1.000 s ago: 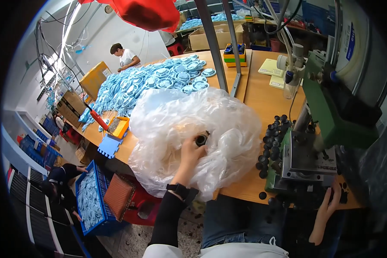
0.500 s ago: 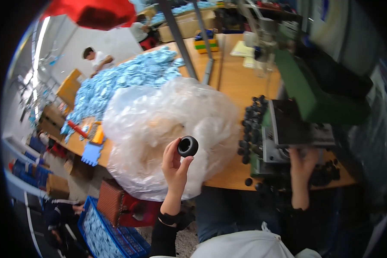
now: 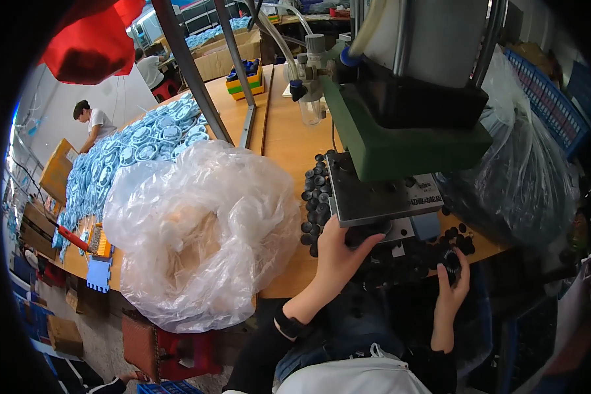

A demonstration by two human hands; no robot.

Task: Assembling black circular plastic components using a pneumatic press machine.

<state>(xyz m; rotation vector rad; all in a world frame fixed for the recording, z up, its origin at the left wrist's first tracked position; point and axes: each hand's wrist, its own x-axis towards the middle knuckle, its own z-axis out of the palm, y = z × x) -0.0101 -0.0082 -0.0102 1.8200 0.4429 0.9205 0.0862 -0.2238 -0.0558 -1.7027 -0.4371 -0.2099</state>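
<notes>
My left hand (image 3: 340, 257) reaches in beneath the metal plate (image 3: 368, 199) of a green press (image 3: 400, 148). Its thumb and fingers close around a black rubber ring (image 3: 368, 232) on the lower part of the press; the plate hides some of the fingertips. Farther right, just in front of the bench edge, my right hand (image 3: 452, 289) pinches another black ring (image 3: 449, 262) between thumb and fingers. Small black round pieces (image 3: 316, 197) lie piled along the press's left side, and more pieces (image 3: 463, 238) are scattered at its right.
Left of the press bulges a big clear plastic bag (image 3: 203, 230). Behind it spreads a heap of light blue parts (image 3: 134, 148). Grey metal bars (image 3: 194, 72) rise from the bench. At the far right hangs another plastic bag (image 3: 519, 151). A person (image 3: 97, 123) sits far left.
My left hand has carried its black ring rightward from above the plastic bag to under the press plate. My right hand has left the press and now holds a ring. The view has shifted right.
</notes>
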